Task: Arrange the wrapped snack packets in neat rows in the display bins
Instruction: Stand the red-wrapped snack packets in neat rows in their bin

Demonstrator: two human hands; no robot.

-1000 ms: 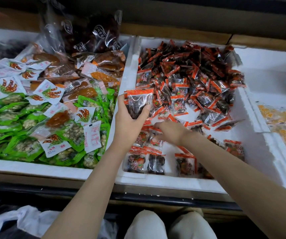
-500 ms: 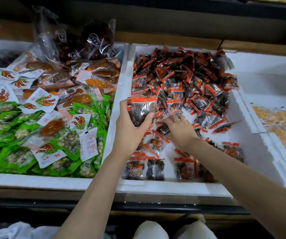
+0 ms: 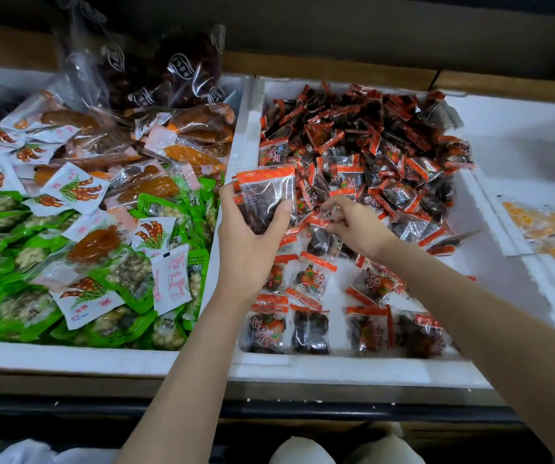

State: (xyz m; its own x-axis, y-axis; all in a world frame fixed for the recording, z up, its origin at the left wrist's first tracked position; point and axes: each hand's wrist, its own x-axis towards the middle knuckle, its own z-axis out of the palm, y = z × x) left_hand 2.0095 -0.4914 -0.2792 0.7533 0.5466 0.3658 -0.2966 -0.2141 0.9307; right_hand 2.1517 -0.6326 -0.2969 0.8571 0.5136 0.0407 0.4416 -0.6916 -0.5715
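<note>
A white foam bin [image 3: 336,368] in the middle holds a heap of small red-and-clear snack packets [image 3: 380,152] at its back. A short row of the same packets [image 3: 309,329] lies along its near edge. My left hand [image 3: 252,242] grips a small upright stack of these packets [image 3: 266,192] over the bin's left side. My right hand [image 3: 358,226] reaches into the heap's near edge, fingers curled and pinching a packet [image 3: 323,217] there.
The left bin [image 3: 68,358] is full of green, white and orange packets, with large clear bags [image 3: 155,72] at its back. A white bin at right [image 3: 517,155] holds orange packets [image 3: 554,229]. A dark shelf edge runs below the bins.
My right hand moved up from the bin's near part to the heap's edge and closed on a packet. My left hand kept its stack, nearly still.
</note>
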